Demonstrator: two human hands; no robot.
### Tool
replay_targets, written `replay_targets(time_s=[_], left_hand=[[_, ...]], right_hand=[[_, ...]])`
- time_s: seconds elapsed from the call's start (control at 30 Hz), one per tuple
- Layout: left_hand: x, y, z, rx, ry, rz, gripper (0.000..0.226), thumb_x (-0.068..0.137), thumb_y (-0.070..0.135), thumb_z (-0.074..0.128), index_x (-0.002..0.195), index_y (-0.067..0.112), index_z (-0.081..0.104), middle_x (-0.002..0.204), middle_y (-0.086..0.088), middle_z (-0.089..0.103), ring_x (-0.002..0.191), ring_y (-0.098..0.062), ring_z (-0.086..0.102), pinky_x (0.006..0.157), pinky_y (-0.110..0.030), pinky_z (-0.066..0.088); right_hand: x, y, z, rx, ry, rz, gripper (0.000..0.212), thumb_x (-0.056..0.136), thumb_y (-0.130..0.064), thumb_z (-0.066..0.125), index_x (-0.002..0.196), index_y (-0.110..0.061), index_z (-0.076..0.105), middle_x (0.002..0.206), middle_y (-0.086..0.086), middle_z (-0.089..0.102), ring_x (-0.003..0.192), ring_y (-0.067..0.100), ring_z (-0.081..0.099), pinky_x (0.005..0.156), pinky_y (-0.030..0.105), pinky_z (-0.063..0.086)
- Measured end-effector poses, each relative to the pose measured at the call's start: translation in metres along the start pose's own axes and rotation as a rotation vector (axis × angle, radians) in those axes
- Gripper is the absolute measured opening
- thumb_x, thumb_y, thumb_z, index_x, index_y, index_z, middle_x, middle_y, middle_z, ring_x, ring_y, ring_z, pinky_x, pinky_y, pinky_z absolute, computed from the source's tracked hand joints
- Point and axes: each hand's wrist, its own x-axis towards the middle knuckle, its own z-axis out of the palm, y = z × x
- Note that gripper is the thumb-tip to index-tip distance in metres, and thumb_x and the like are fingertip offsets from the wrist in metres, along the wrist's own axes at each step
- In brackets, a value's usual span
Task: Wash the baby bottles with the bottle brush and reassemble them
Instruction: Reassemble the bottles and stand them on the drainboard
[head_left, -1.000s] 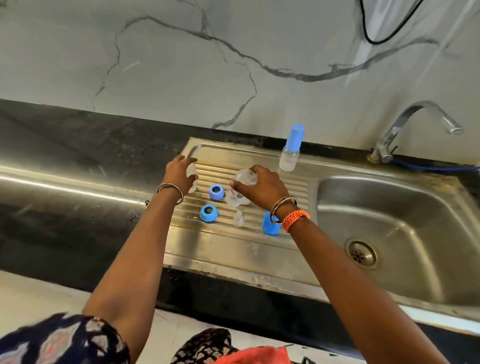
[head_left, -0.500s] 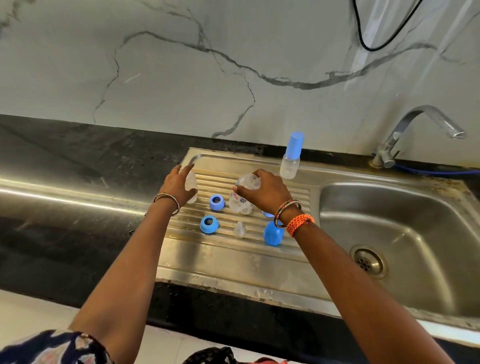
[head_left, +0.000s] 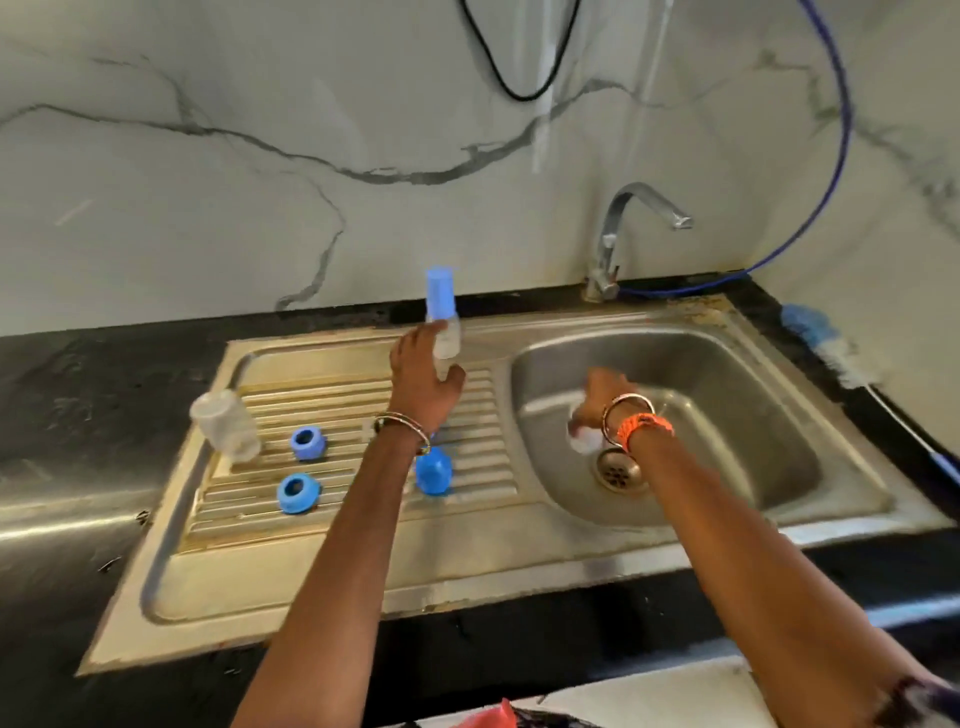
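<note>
Down over the steel sink basin (head_left: 727, 395), my right hand (head_left: 605, 402) has its grip clenched around a clear plastic baby bottle (head_left: 584, 439) near the drain. It looks light, wet and slippery, so the body is the safest hold. My left hand (head_left: 423, 382) grips the blue-capped clear bottle (head_left: 441, 317).

Head view, looking down, sink (head_left: 727, 332) close

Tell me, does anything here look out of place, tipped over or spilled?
Nothing looks spilled or broken. The clear bottle on the drainboard appears tilted, though blur makes this uncertain. The brush lies on the counter right of the sink, away from both hands. The loose blue rings are parts awaiting washing.
</note>
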Motion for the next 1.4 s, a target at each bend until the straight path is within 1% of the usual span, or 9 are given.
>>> replay_targets(time_s=[0.07, 0.2, 0.3, 0.37, 0.47, 0.63, 0.97, 1.27, 1.4], left_hand=[[-0.003, 0.013, 0.016, -0.103, -0.069, -0.013, 0.046, 0.076, 0.028, 0.052, 0.114, 0.003, 0.062, 0.113, -0.014, 0.064, 0.104, -0.031, 0.059, 0.101, -0.039, 0.04], [0.002, 0.025, 0.027, -0.347, -0.102, -0.201, 0.022, 0.087, -0.002, 0.056, 0.102, 0.013, 0.063, 0.102, -0.002, 0.065, 0.089, -0.012, 0.06, 0.079, -0.023, 0.049], [-0.002, 0.032, 0.027, -0.502, -0.192, -0.358, 0.02, 0.091, -0.001, 0.051, 0.102, 0.013, 0.061, 0.09, 0.0, 0.066, 0.079, -0.011, 0.061, 0.064, -0.023, 0.049], [-0.009, 0.033, 0.023, -0.574, -0.266, -0.472, 0.017, 0.094, 0.006, 0.05, 0.106, 0.015, 0.059, 0.094, 0.0, 0.066, 0.08, -0.013, 0.061, 0.065, -0.026, 0.048], [-0.018, 0.032, 0.008, -0.729, -0.265, -0.604, 0.012, 0.098, 0.02, 0.05, 0.105, 0.015, 0.058, 0.094, -0.002, 0.066, 0.082, -0.014, 0.061, 0.071, -0.03, 0.05], [-0.038, -0.005, -0.047, -0.839, -0.125, -0.58, 0.008, 0.094, 0.015, 0.055, 0.094, 0.023, 0.058, 0.081, 0.004, 0.064, 0.071, -0.01, 0.06, 0.064, -0.024, 0.054], [-0.178, -0.103, -0.177, -0.418, 0.054, -0.638, 0.048, 0.075, -0.007, 0.072, 0.116, 0.011, 0.055, 0.1, 0.004, 0.065, 0.085, -0.004, 0.066, 0.077, -0.014, 0.052], [-0.212, -0.127, -0.176, -0.368, 0.081, -0.671, 0.056, 0.077, -0.01, 0.068, 0.12, 0.022, 0.051, 0.116, 0.003, 0.06, 0.103, 0.003, 0.059, 0.083, -0.009, 0.046], [-0.214, -0.138, -0.191, -0.301, 0.028, -0.693, 0.067, 0.08, -0.017, 0.056, 0.128, 0.029, 0.047, 0.131, 0.004, 0.054, 0.125, -0.011, 0.048, 0.104, -0.035, 0.042]], right_hand=[[-0.001, 0.019, 0.002, 0.076, -0.039, 0.128, 0.06, 0.071, -0.02, 0.076, 0.124, -0.005, 0.05, 0.122, 0.019, 0.058, 0.111, 0.035, 0.056, 0.083, 0.036, 0.048], [0.001, 0.027, -0.007, 0.42, 0.494, 0.106, 0.056, 0.075, -0.016, 0.073, 0.121, -0.002, 0.045, 0.118, 0.018, 0.052, 0.105, 0.035, 0.054, 0.085, 0.039, 0.047], [0.001, 0.033, 0.006, 0.344, 0.121, 0.272, 0.054, 0.07, -0.026, 0.078, 0.113, -0.002, 0.056, 0.116, 0.02, 0.061, 0.104, 0.036, 0.058, 0.084, 0.037, 0.048], [-0.004, 0.024, 0.014, 0.507, 0.22, 0.312, 0.054, 0.072, -0.029, 0.077, 0.112, -0.004, 0.051, 0.113, 0.018, 0.061, 0.103, 0.035, 0.059, 0.084, 0.036, 0.047], [-0.027, -0.029, 0.019, 0.876, 0.344, 0.143, 0.048, 0.074, -0.028, 0.078, 0.107, -0.008, 0.048, 0.1, 0.008, 0.058, 0.088, 0.022, 0.057, 0.079, 0.031, 0.047], [-0.071, -0.105, 0.066, 1.04, 0.036, -0.274, 0.045, 0.073, -0.015, 0.079, 0.101, -0.014, 0.044, 0.091, -0.006, 0.055, 0.08, 0.006, 0.054, 0.074, 0.016, 0.045], [-0.147, -0.196, 0.15, 0.607, -0.71, -0.739, 0.06, 0.066, -0.007, 0.082, 0.117, -0.009, 0.052, 0.107, 0.002, 0.063, 0.093, 0.013, 0.058, 0.074, 0.012, 0.047], [-0.14, -0.209, 0.169, 0.387, -0.554, -0.756, 0.055, 0.074, 0.007, 0.052, 0.126, -0.01, 0.059, 0.126, 0.009, 0.06, 0.119, 0.022, 0.054, 0.099, 0.027, 0.041], [-0.106, -0.221, 0.17, 0.021, -0.454, -0.776, 0.054, 0.083, -0.015, 0.061, 0.136, -0.019, 0.049, 0.13, 0.008, 0.057, 0.12, 0.028, 0.052, 0.098, 0.036, 0.044]])
